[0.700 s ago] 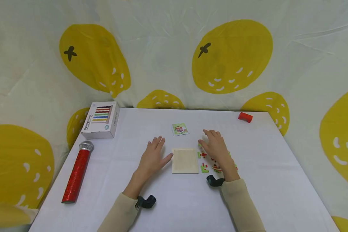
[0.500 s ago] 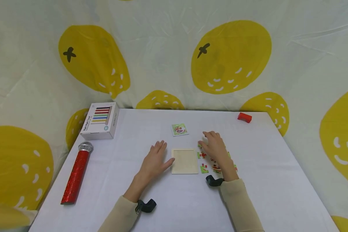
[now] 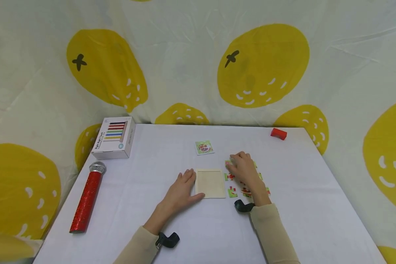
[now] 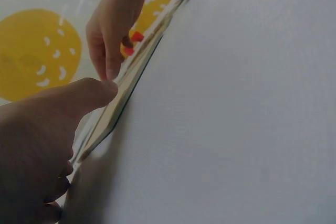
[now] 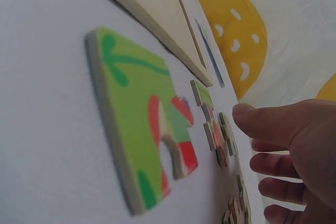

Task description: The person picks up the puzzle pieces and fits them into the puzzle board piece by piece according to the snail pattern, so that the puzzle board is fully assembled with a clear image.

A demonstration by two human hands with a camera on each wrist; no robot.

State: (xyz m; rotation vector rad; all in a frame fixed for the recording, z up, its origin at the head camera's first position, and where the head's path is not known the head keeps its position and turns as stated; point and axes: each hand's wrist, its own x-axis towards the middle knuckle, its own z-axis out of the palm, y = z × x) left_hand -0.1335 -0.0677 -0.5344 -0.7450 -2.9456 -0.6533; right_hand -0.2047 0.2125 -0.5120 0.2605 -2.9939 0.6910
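White cloth covers the table [image 3: 201, 234]; beige sleeves [image 3: 136, 245] enter at the near edge. Left hand [image 3: 179, 193]: fingers extended along the left side of a shallow wooden frame [image 3: 211, 184], thumb at its near left corner; nothing grasped. Puzzle pieces [image 3: 232, 192], green and red, lie loose just right of the frame, partly covered by the right hand [image 3: 245, 171]. That hand: fingers bent loosely downward, no piece seen in its grasp; fingertip contact cannot be told. Far left, a red microphone [image 3: 87, 200] lies flat. Beyond the frame: small printed square [image 3: 204, 147], then a white box [image 3: 114, 137] at left, red block [image 3: 278, 134] at far right. Backdrop [image 3: 181, 55]: pale, yellow fruit print.
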